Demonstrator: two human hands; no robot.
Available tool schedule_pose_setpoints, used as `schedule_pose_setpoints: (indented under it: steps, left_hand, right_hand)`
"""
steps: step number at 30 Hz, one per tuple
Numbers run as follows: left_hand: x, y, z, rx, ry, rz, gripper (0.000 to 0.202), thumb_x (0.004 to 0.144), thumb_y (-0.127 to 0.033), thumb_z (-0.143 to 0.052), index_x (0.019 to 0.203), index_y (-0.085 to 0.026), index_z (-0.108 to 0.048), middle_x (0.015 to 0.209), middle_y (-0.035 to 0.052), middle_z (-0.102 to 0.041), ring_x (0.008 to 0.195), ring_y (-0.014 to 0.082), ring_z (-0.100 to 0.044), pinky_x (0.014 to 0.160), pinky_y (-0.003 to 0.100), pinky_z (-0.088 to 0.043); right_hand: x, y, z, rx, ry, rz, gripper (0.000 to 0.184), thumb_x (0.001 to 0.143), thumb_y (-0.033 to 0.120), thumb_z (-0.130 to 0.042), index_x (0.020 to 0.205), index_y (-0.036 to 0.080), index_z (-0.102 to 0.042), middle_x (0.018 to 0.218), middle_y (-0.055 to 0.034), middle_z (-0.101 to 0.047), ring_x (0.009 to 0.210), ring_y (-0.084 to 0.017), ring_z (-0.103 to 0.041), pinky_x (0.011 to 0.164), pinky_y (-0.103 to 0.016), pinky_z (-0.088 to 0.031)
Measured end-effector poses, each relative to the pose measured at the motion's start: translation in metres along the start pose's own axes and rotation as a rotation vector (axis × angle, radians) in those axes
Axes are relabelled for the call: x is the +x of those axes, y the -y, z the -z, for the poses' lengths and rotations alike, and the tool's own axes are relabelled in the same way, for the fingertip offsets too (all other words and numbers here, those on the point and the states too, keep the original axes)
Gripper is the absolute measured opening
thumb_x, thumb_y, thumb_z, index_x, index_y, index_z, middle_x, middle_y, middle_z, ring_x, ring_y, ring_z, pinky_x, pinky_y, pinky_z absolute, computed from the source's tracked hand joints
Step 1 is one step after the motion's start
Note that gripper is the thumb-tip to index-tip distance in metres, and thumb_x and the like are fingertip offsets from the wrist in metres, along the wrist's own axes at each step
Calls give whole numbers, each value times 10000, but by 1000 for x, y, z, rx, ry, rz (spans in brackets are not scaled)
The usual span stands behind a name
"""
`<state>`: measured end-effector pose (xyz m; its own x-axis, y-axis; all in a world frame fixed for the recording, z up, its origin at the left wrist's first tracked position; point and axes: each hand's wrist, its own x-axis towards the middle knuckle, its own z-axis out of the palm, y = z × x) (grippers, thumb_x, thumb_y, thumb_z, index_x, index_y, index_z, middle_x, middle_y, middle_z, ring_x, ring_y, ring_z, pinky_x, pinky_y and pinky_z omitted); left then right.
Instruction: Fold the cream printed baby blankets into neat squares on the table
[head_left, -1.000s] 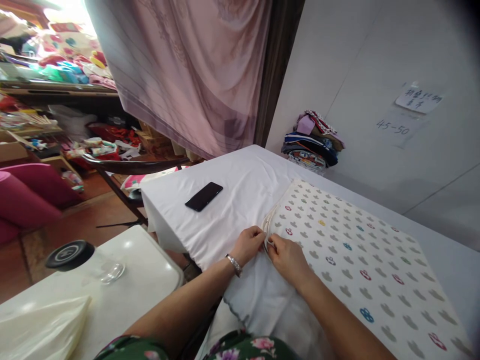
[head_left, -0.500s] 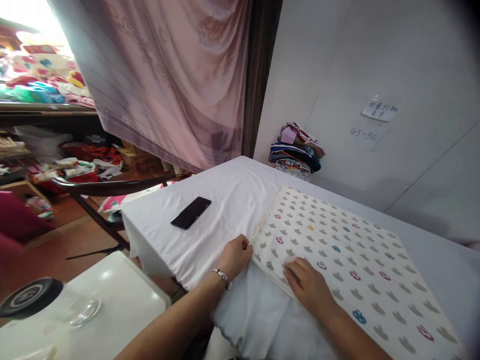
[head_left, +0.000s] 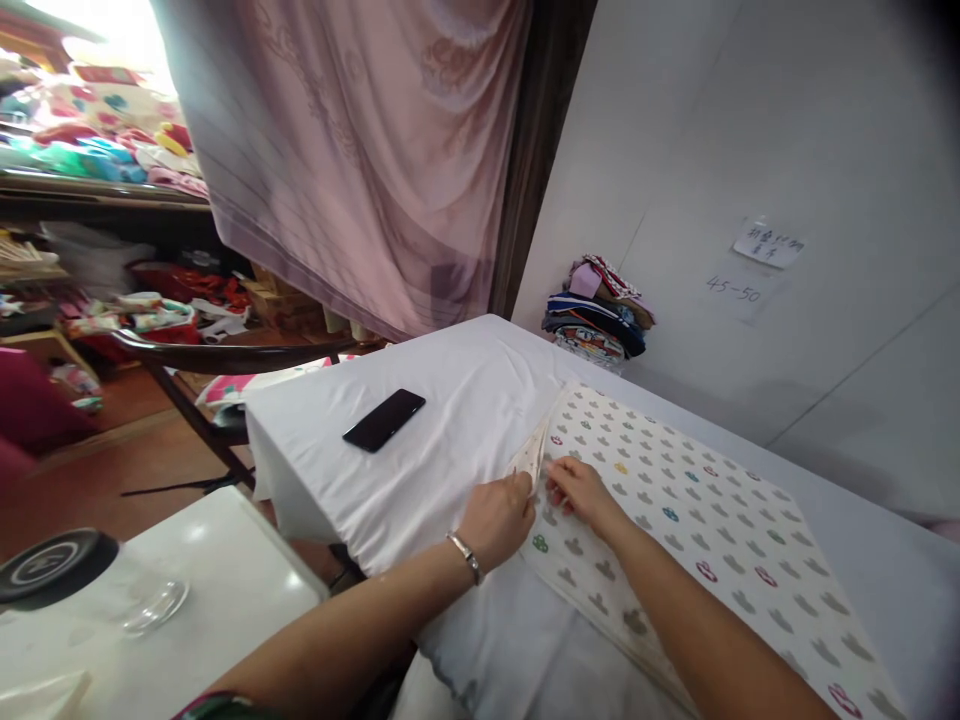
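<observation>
A stack of cream patterned fabric [head_left: 697, 520] with small grey and coloured motifs lies on a table under a white cloth [head_left: 450, 410]. My left hand [head_left: 499, 518], with a bracelet on the wrist, is closed in a pinch on the stack's left edge. My right hand [head_left: 581, 492] rests just right of it, fingers curled onto the same edge where the layers lift slightly. A black phone [head_left: 384, 419] lies flat on the white cloth, to the left of both hands.
A pile of folded clothes [head_left: 600, 308] sits at the far table corner against the white wall. A pink curtain [head_left: 360, 150] hangs behind. A dark chair [head_left: 217, 365] stands left of the table. A white side table [head_left: 187, 610] carries a glass jar with a black lid [head_left: 67, 580].
My right hand has moved up from the lower part of the fabric to the left edge beside my left hand. The edge layers are lifted again.
</observation>
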<state>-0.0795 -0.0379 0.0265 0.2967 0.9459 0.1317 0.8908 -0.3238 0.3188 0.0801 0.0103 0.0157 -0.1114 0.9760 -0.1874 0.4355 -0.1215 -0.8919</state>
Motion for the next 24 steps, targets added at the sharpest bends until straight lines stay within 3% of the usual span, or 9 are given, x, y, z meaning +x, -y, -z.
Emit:
schedule_pose_setpoints:
  steps: [3,5,9,12,16,19,21,24]
  left_hand:
    - [2,-3,-2,33,15,-83,143,801,-180,-373,883,-178,-490,826,53,-628,750,192,-609,605,269,-395]
    - [1,-3,-4,32,43,-123,150,799,-175,-376,887,-177,-497,830,60,-625,744,197,-609,610,275,-405]
    - [2,5,-7,-48,100,-142,169,784,-195,-398,883,-189,-536,832,67,-637,743,208,-608,629,284,-410]
    - [14,19,-4,-205,185,-65,154,762,-300,-468,804,-212,-586,762,46,-650,716,201,-604,623,270,-410]
    - [60,39,2,-388,203,50,301,755,-457,-475,694,-205,-627,718,45,-656,723,188,-601,643,258,-424]
    - [105,40,-1,-437,228,140,277,746,-401,-502,704,-173,-653,654,60,-651,718,190,-613,687,270,-440]
    - [130,35,-6,-454,281,189,262,730,-360,-523,699,-141,-664,585,75,-636,630,197,-618,643,288,-456]
    - [152,28,-19,-473,314,251,242,690,-313,-560,722,-102,-674,617,114,-652,551,204,-611,566,299,-461]
  right_hand:
    - [32,4,-10,-10,-2,-126,321,744,502,-520,713,184,-490,584,5,-577,440,-107,-534,342,-182,-367]
    - [45,4,-11,-26,-12,-191,264,730,432,-562,702,185,-475,471,25,-538,366,-100,-490,306,-171,-324]
    - [51,2,-7,33,10,-224,78,715,221,-521,695,189,-452,386,59,-480,292,-80,-410,284,-163,-279]
    - [46,2,-6,108,42,-237,12,720,195,-466,714,184,-464,426,41,-522,322,-75,-441,298,-149,-285]
    - [46,-3,-7,225,72,-275,35,715,206,-488,728,179,-469,412,30,-534,308,-72,-433,289,-141,-263]
    - [50,-7,-7,264,83,-279,55,722,213,-502,725,181,-457,413,20,-547,302,-81,-440,276,-148,-258]
    - [53,-10,-7,288,95,-277,66,720,209,-509,720,182,-449,417,18,-550,300,-87,-448,266,-154,-254]
    - [56,-13,-7,331,103,-276,91,708,211,-532,722,180,-447,446,25,-551,333,-97,-494,260,-157,-252]
